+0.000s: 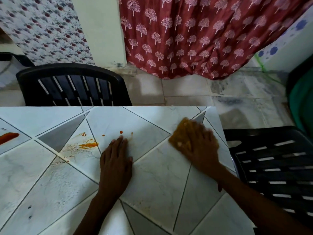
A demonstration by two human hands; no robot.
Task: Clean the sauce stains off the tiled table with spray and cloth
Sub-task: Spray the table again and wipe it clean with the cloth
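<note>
Two hands are seen on the tiled counter [50, 184] | cloth [180, 133] pressed at 3 o'clock under right hand [199, 143], fingers [200, 131] flat, blurred | left hand [116, 160] braced, fingers together | sauce stains [89, 145] at 9 o'clock: firm overlapping strokes advised.

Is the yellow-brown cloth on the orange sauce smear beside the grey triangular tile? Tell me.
No: the yellow-brown cloth sits under the right hand, well to the right of the orange sauce smear.

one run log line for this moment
stage: wiping | right hand: presses yellow cloth on tiled table | left hand: flat on table | remaining: orange smear, drops, streak at left edge
</note>
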